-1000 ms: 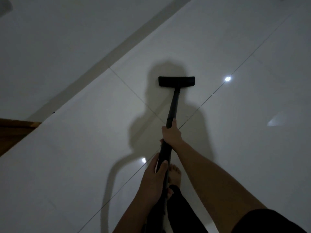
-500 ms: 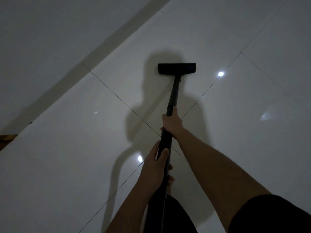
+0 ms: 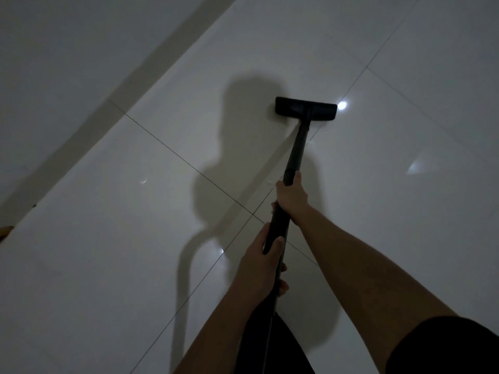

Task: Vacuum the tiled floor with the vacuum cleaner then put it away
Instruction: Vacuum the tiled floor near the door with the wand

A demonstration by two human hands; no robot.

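Gripping wand (image 3: 295,155) | left hand (image 3: 259,268), right hand (image 3: 291,197) | nozzle (image 3: 306,108) on floor (image 3: 108,252)

Glossy tiled floor (image 3: 135,279) — matt (black) wand (image 3: 297,147).

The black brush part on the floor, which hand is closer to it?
Right. The right hand grips the wand higher up, nearer the floor head; the left hand grips farther back, nearer the body.
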